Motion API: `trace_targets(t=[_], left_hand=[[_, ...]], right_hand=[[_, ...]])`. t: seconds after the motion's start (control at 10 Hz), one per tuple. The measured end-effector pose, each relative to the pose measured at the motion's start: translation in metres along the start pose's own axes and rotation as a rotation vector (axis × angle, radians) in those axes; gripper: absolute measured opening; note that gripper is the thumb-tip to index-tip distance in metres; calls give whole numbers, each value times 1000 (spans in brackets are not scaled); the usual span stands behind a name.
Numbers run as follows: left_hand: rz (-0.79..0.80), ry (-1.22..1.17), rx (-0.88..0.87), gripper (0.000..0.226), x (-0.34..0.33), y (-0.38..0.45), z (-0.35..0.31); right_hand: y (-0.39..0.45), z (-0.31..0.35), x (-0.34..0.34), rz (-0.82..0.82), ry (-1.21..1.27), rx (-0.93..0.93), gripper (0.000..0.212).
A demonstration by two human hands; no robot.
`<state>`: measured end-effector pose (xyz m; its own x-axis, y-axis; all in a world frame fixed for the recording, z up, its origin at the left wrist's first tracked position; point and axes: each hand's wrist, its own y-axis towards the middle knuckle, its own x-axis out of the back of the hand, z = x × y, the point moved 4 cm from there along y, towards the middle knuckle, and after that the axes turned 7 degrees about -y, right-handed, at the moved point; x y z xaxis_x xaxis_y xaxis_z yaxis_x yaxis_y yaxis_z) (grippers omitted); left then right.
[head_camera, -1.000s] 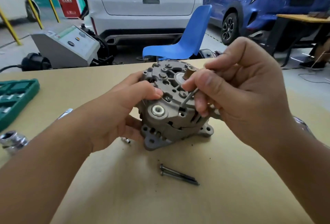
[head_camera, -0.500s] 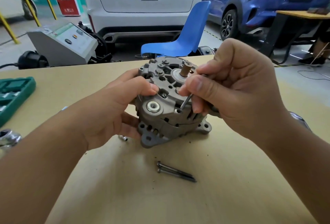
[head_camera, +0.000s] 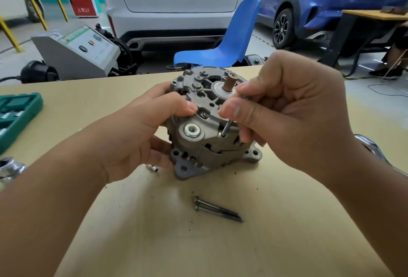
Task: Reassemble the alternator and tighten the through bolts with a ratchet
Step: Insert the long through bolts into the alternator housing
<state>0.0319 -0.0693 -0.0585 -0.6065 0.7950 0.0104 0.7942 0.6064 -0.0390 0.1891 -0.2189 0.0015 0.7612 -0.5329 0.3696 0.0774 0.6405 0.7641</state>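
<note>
Seemingly, right-hand fingers (head_camera: pixel 234 111) pinch a through bolt (head_camera: pixel 226 128) entering the alternator (head_camera: pixel 198 144).

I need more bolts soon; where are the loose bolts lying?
Two loose bolts lie side by side on the table, nearer the camera than the alternator.

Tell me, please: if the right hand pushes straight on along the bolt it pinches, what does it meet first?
Probably the alternator: the through bolt pinched by the right hand already has its tip in a housing hole, so the fingertips would likely reach the casing.
</note>
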Motion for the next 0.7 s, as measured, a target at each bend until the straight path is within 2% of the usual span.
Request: trace_targets(t=[0.3,0.4,0.5,0.7], left_hand=[[-3,-9,3,44,-1,-2,-2],[9,-17,9,40,-2,-4,-3],[-1,-37,18,37,-4,-7,-4],[-41,-45,53,48,-14,-11,-13]], right_hand=[[-1,-1,5,214,-139,46,7],[1,-1,8,253,-214,67,16],[2,-4,11,304,-244,44,13],[3,-7,15,321,-285,29,10]])
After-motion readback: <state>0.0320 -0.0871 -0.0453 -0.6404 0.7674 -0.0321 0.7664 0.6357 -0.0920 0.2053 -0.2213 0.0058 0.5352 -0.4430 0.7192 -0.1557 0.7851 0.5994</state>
